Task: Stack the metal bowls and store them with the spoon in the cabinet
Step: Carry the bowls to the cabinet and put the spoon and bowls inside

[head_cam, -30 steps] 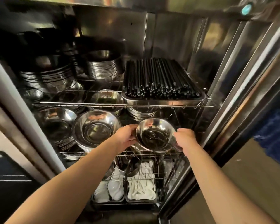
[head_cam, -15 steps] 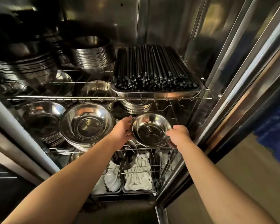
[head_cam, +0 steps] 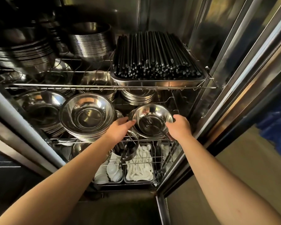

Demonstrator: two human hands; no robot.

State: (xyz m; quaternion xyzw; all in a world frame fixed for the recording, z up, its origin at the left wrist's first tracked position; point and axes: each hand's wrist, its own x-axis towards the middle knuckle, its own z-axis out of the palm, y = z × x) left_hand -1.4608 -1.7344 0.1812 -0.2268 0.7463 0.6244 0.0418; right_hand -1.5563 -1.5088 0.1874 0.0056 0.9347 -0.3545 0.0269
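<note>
The stacked metal bowls (head_cam: 152,118) rest on the right side of the cabinet's middle wire shelf (head_cam: 87,140). The spoon (head_cam: 154,126) lies inside the top bowl, with its handle pointing toward the front right. My left hand (head_cam: 120,129) has its fingertips on the stack's left rim. At the right rim is my right hand (head_cam: 179,127), thumb raised and fingers apart, loosely beside the bowls.
A larger stack of steel bowls (head_cam: 87,116) stands just left of my bowls. Above, a tray of black chopsticks (head_cam: 156,56) sits on the top shelf (head_cam: 87,86) beside plate stacks (head_cam: 91,41). Bins of white spoons (head_cam: 139,164) fill the bottom shelf. The cabinet door frame (head_cam: 234,82) is on the right.
The bowls with the spoon went deeper onto the middle shelf and came to rest. My right hand's grip loosened and its thumb came off the rim. The view moved closer.
</note>
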